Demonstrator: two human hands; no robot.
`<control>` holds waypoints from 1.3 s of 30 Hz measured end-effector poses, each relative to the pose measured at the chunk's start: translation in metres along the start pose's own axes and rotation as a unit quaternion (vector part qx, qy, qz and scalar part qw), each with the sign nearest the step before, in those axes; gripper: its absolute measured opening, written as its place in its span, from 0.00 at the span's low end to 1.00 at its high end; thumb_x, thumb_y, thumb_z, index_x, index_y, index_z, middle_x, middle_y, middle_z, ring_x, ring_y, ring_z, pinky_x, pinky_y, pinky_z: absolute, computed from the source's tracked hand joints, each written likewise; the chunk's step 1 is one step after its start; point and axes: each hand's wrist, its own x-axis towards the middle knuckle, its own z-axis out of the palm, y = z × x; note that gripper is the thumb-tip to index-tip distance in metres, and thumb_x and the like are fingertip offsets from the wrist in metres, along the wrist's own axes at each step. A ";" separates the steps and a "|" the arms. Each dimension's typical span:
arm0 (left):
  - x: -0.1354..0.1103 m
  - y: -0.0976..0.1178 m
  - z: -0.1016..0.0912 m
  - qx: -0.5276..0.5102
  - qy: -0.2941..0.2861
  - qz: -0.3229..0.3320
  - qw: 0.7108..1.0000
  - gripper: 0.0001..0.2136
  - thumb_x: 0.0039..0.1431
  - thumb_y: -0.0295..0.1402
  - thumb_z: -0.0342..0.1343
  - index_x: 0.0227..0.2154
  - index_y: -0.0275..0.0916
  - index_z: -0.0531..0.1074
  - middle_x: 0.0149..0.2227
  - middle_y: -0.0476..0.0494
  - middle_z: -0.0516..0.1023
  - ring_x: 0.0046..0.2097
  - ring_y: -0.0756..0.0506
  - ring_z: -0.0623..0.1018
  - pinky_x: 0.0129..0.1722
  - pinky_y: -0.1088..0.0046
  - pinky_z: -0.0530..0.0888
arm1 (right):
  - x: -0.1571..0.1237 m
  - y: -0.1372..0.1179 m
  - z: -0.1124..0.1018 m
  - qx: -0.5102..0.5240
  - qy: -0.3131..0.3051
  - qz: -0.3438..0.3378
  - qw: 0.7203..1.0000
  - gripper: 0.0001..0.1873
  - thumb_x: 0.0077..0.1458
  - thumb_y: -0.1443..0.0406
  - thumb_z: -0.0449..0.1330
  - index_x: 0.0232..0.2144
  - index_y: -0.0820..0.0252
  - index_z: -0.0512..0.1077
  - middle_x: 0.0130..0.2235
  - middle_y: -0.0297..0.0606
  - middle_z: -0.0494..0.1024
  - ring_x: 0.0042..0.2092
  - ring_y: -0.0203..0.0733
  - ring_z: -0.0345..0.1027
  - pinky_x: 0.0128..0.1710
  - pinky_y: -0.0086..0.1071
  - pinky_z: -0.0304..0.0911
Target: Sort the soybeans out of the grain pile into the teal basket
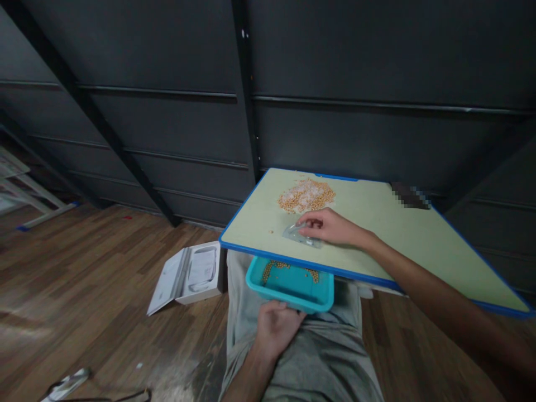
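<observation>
My right hand [329, 226] rests on a pale green table top with a blue edge [419, 245], its fingers pinched on a small clear plastic bag [301, 235]. Just beyond it lies a heap of yellow beans mixed with white grains [306, 196]. My left hand [277, 326] is closed on the near rim of a teal tray [293, 287] held under the table's front edge, over my lap. Several yellow beans [274, 269] lie in the tray.
An open white box [188, 274] lies on the wooden floor to the left of the table. A dark panelled wall stands behind. A white frame [25, 195] is at far left. Some small objects [67, 385] lie on the floor at lower left.
</observation>
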 end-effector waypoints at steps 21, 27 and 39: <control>-0.001 0.006 -0.005 -0.026 -0.054 0.039 0.997 0.25 0.43 0.26 0.49 0.48 0.44 0.72 0.47 0.45 0.81 0.53 0.41 0.75 0.63 0.49 0.55 | 0.024 -0.012 0.032 -0.106 0.022 -0.127 0.986 0.19 0.62 0.57 0.57 0.51 0.60 0.73 0.35 0.39 0.79 0.34 0.37 0.71 0.36 0.30 0.61; -0.002 0.008 -0.004 -0.021 -0.057 0.023 0.998 0.17 0.42 0.25 0.49 0.35 0.40 0.76 0.43 0.44 0.83 0.50 0.42 0.76 0.61 0.52 0.59 | 0.020 0.000 0.014 -0.111 0.065 -0.096 0.987 0.16 0.61 0.59 0.58 0.49 0.58 0.74 0.34 0.36 0.78 0.32 0.36 0.68 0.34 0.30 0.60; 0.000 -0.011 0.006 0.067 0.012 0.016 0.998 0.32 0.41 0.15 0.49 0.51 0.42 0.70 0.48 0.45 0.80 0.54 0.43 0.75 0.60 0.57 0.62 | 0.023 0.040 -0.034 -0.140 0.229 -0.094 0.959 0.08 0.61 0.64 0.57 0.39 0.56 0.76 0.39 0.39 0.77 0.42 0.44 0.69 0.43 0.38 0.61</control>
